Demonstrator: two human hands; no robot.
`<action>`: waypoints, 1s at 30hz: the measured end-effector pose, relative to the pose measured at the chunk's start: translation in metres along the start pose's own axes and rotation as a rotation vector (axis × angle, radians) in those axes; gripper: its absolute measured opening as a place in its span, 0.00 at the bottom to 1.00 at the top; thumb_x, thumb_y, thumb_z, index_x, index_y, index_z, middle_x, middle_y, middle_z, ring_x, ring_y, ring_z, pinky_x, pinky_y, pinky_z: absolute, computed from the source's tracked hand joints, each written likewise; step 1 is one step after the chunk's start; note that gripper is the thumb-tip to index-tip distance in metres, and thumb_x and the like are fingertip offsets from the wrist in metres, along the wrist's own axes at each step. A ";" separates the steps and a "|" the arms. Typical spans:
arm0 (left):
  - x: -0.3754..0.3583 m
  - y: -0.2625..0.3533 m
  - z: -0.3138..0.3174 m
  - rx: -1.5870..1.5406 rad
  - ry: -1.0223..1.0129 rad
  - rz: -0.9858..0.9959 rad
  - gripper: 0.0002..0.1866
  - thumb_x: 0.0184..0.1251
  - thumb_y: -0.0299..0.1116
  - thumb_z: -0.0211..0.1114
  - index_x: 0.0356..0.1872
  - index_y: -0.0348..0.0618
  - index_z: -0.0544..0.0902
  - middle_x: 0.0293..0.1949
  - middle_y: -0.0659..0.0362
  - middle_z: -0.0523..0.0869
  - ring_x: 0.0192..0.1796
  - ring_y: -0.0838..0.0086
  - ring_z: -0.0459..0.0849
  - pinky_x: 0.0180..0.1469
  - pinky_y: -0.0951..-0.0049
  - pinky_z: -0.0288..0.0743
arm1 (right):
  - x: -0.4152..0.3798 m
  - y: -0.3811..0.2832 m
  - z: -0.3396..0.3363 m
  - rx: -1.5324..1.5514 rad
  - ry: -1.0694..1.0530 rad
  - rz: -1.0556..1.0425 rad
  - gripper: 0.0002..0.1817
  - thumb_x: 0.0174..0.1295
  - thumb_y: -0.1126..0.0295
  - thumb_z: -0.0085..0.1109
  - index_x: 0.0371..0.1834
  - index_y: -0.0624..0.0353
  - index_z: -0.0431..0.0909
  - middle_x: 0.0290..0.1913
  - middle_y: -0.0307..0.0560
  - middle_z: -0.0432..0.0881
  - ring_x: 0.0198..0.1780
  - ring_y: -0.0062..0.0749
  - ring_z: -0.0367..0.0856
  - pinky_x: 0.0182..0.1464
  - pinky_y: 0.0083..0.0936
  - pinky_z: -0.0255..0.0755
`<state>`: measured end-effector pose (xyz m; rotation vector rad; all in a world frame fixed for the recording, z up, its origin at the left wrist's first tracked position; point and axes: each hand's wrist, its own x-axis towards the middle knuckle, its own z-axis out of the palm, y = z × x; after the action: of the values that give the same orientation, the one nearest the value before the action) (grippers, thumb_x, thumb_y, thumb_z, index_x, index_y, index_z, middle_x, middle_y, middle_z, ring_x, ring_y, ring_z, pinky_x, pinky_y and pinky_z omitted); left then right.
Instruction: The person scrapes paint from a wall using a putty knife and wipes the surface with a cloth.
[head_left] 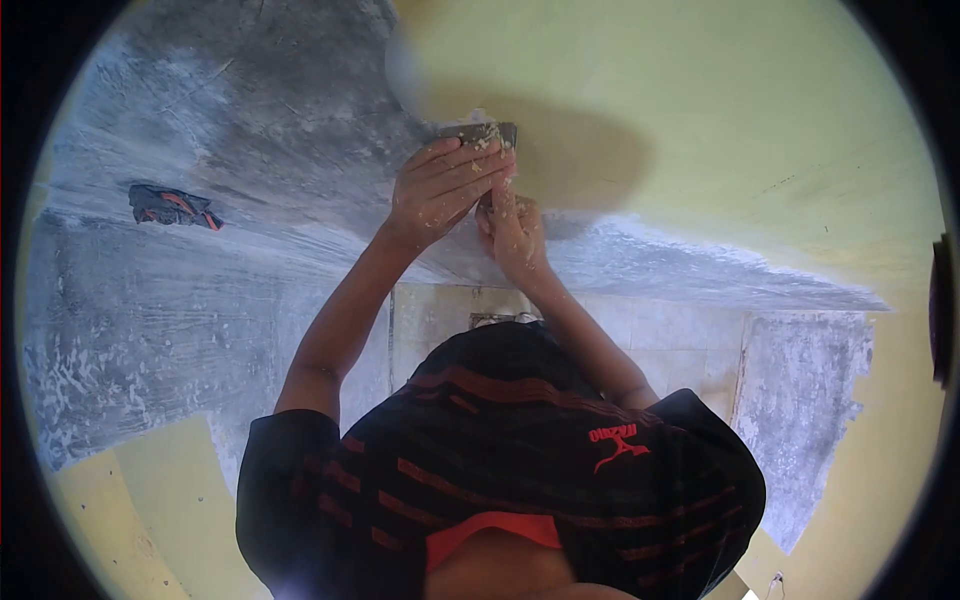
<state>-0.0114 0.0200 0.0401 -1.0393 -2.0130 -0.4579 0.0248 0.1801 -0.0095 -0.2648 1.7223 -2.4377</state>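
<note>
A scraper with a wide dark blade (507,133) lies against the wall where yellow-green paint meets bare grey. Pale paint flakes cling to the blade and to my fingers. My left hand (445,190) is laid over the blade, its fingers close together and pressing on it. Just below, my right hand (517,240) is closed around the handle end, which is mostly hidden by the fingers. The two hands touch near the blade. Yellow-green paint (700,100) covers the wall to the right; the scraped grey wall (290,110) spreads to the left.
A crumpled black and orange cloth or bag (175,207) lies at the left. Pale floor tiles (640,330) show below my arms. Another stripped grey wall patch (805,400) is at lower right. A dark object (941,310) sits at the right edge.
</note>
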 end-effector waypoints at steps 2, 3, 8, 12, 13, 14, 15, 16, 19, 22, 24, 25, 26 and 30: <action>-0.013 0.002 0.004 -0.017 -0.036 0.002 0.11 0.67 0.29 0.73 0.49 0.49 0.94 0.57 0.64 0.94 0.64 0.71 0.90 0.72 0.64 0.74 | -0.010 0.015 -0.002 0.109 -0.020 0.099 0.31 0.87 0.48 0.46 0.24 0.57 0.72 0.18 0.33 0.70 0.20 0.17 0.67 0.22 0.22 0.60; -0.020 0.002 0.006 -0.031 -0.072 0.006 0.12 0.67 0.29 0.73 0.50 0.49 0.94 0.57 0.64 0.94 0.64 0.71 0.90 0.72 0.64 0.74 | -0.012 0.027 -0.005 0.086 -0.019 0.114 0.32 0.87 0.47 0.46 0.24 0.56 0.72 0.18 0.33 0.70 0.19 0.17 0.67 0.22 0.21 0.59; -0.048 0.005 0.022 -0.062 -0.074 -0.020 0.15 0.65 0.30 0.73 0.52 0.52 0.94 0.58 0.66 0.94 0.64 0.75 0.90 0.67 0.66 0.79 | -0.023 0.053 -0.004 0.019 0.059 0.116 0.33 0.87 0.45 0.45 0.23 0.55 0.70 0.18 0.32 0.69 0.18 0.16 0.65 0.21 0.20 0.58; -0.047 0.005 0.019 -0.078 -0.110 -0.012 0.15 0.64 0.29 0.73 0.52 0.52 0.94 0.58 0.67 0.94 0.64 0.75 0.90 0.67 0.66 0.80 | -0.026 0.052 -0.004 0.032 0.078 0.157 0.33 0.87 0.45 0.45 0.23 0.55 0.70 0.17 0.32 0.68 0.18 0.17 0.65 0.21 0.21 0.57; -0.046 0.006 0.018 -0.086 -0.111 -0.012 0.15 0.64 0.29 0.73 0.52 0.52 0.94 0.58 0.67 0.94 0.64 0.75 0.90 0.67 0.66 0.80 | -0.027 0.052 -0.005 0.043 0.059 0.168 0.33 0.87 0.45 0.45 0.23 0.55 0.70 0.17 0.32 0.68 0.18 0.17 0.65 0.21 0.21 0.56; -0.045 0.007 0.017 -0.079 -0.111 -0.014 0.15 0.65 0.29 0.73 0.52 0.52 0.94 0.58 0.67 0.94 0.65 0.75 0.89 0.67 0.66 0.80 | -0.027 0.051 -0.007 0.041 0.063 0.168 0.33 0.87 0.45 0.45 0.23 0.55 0.70 0.17 0.32 0.68 0.18 0.17 0.65 0.21 0.21 0.56; -0.044 0.007 0.016 -0.069 -0.111 -0.015 0.15 0.65 0.29 0.73 0.52 0.52 0.94 0.58 0.67 0.94 0.65 0.75 0.89 0.67 0.66 0.80 | -0.027 0.050 -0.008 0.055 0.042 0.181 0.33 0.87 0.45 0.46 0.23 0.54 0.70 0.17 0.32 0.68 0.18 0.17 0.64 0.20 0.22 0.56; -0.043 0.008 0.016 -0.069 -0.110 -0.013 0.15 0.65 0.29 0.73 0.52 0.52 0.94 0.58 0.67 0.94 0.65 0.75 0.89 0.67 0.66 0.80 | -0.026 0.048 -0.008 0.071 0.020 0.193 0.33 0.86 0.45 0.46 0.23 0.54 0.70 0.17 0.32 0.68 0.18 0.17 0.63 0.20 0.22 0.55; -0.039 0.009 0.016 -0.059 -0.083 -0.027 0.14 0.65 0.29 0.73 0.51 0.52 0.94 0.58 0.67 0.94 0.64 0.75 0.90 0.67 0.66 0.80 | -0.023 0.042 -0.008 0.058 0.021 0.198 0.33 0.86 0.44 0.46 0.22 0.54 0.70 0.17 0.32 0.68 0.17 0.16 0.62 0.20 0.23 0.55; -0.023 0.005 0.008 -0.032 -0.061 -0.018 0.13 0.66 0.30 0.72 0.50 0.52 0.94 0.57 0.67 0.94 0.63 0.76 0.90 0.67 0.67 0.79 | -0.015 0.025 -0.004 0.016 0.021 0.121 0.33 0.86 0.44 0.47 0.22 0.53 0.70 0.18 0.31 0.68 0.18 0.15 0.63 0.20 0.22 0.55; -0.006 -0.001 0.001 0.005 0.003 -0.004 0.12 0.67 0.31 0.72 0.50 0.52 0.94 0.56 0.67 0.95 0.62 0.76 0.91 0.68 0.68 0.78 | 0.001 -0.006 0.002 -0.013 0.011 0.054 0.33 0.86 0.43 0.46 0.22 0.53 0.69 0.17 0.32 0.68 0.16 0.16 0.62 0.19 0.22 0.53; -0.001 -0.003 -0.001 0.004 -0.001 -0.010 0.12 0.67 0.31 0.72 0.50 0.52 0.94 0.56 0.67 0.95 0.62 0.76 0.91 0.68 0.68 0.78 | 0.002 -0.017 0.005 -0.044 0.004 -0.009 0.33 0.86 0.43 0.46 0.22 0.52 0.68 0.16 0.32 0.67 0.15 0.17 0.61 0.18 0.21 0.52; 0.005 -0.005 -0.002 -0.002 0.015 0.004 0.12 0.67 0.31 0.72 0.50 0.51 0.94 0.56 0.67 0.95 0.63 0.76 0.91 0.68 0.69 0.77 | -0.001 -0.014 0.006 -0.042 0.002 -0.004 0.33 0.86 0.43 0.46 0.22 0.52 0.68 0.16 0.32 0.67 0.15 0.17 0.61 0.18 0.21 0.52; 0.003 -0.002 -0.007 -0.023 -0.031 0.034 0.13 0.68 0.31 0.72 0.51 0.52 0.94 0.57 0.67 0.95 0.63 0.76 0.90 0.68 0.68 0.78 | -0.006 0.000 0.009 0.056 0.040 0.061 0.33 0.86 0.43 0.46 0.22 0.52 0.68 0.17 0.32 0.68 0.16 0.17 0.63 0.19 0.21 0.54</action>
<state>-0.0107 0.0153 0.0470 -1.0987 -2.0185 -0.4505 0.0331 0.1729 -0.0071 -0.1561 1.6490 -2.4593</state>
